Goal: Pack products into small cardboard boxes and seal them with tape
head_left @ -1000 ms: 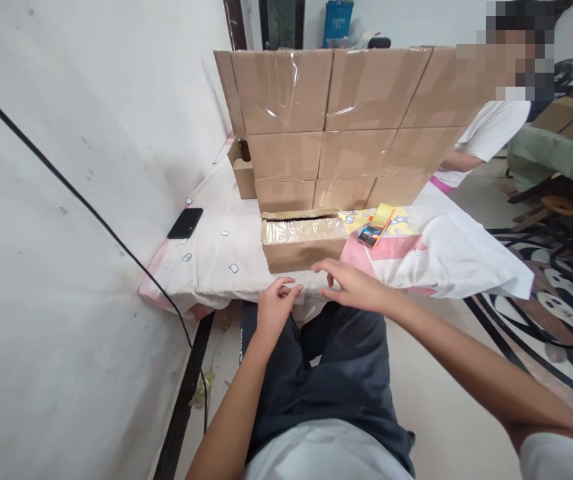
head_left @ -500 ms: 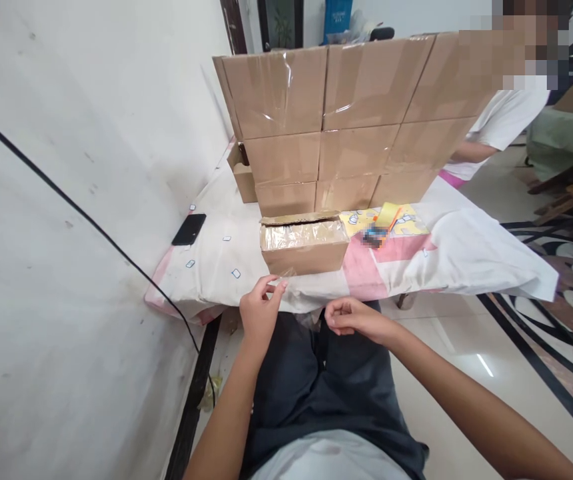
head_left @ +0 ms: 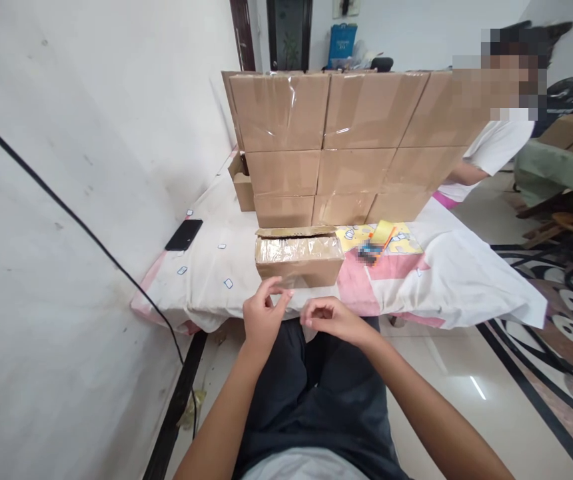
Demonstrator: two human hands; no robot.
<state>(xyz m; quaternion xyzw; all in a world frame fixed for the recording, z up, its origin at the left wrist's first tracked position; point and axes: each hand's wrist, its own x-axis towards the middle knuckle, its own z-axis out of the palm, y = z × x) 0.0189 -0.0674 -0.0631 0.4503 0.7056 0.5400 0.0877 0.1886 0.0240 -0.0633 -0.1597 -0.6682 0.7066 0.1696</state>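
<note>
My left hand (head_left: 266,307) is at the table's front edge, thumb and forefinger pinched on what looks like a thin piece of clear plastic film (head_left: 292,283). Close by on the right, my right hand (head_left: 334,319) has its fingers curled together; what they hold, if anything, I cannot make out. Just beyond both hands stands a small cardboard box (head_left: 299,272) with its rear flap raised. Shiny clear-wrapped contents (head_left: 296,249) show in its top. To its right lies a tape dispenser-like tool (head_left: 374,250) with yellow and orange parts, partly blurred.
Taped cardboard boxes (head_left: 356,170) form a stacked wall behind. A black phone (head_left: 184,235) lies left on the cloth-covered table (head_left: 211,293), near a small open carton (head_left: 242,190). Another person in a white sleeve (head_left: 506,147) is at the right. A black cable (head_left: 91,227) crosses at left.
My right hand has moved left, closer to my left hand. The left hand stays pinched near the box. The view has tilted up slightly.
</note>
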